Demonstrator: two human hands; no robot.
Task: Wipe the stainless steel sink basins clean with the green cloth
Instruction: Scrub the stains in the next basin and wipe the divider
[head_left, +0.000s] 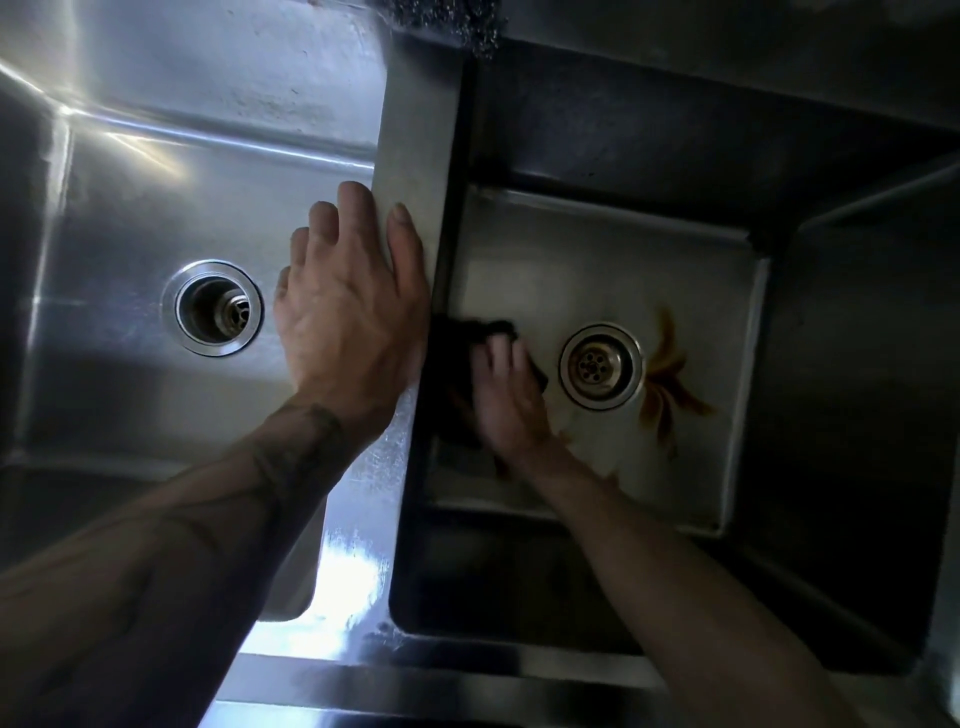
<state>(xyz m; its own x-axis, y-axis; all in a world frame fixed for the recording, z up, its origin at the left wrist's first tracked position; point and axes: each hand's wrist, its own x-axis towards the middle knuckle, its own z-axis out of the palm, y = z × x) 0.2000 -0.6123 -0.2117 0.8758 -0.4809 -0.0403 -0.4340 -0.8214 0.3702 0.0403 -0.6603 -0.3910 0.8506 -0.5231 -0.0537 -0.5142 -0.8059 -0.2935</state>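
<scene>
Two stainless steel basins lie below me, split by a flat steel divider (415, 156). My right hand (506, 395) reaches down into the right basin (613, 270) and presses a dark, green-looking cloth (457, 358) flat against its floor, by the left wall and just left of the drain (601, 365). Brown rust-coloured stains (670, 384) fan out to the right of that drain. My left hand (348, 306) rests on the divider's edge, fingers spread, thumb on top, holding nothing. The left basin (130, 218) has its own drain (213, 307).
A dark steel-wool scourer (447, 21) sits on the back ledge above the divider. The sink's front rim (415, 670) runs along the bottom. The right basin's walls are deep and in shadow.
</scene>
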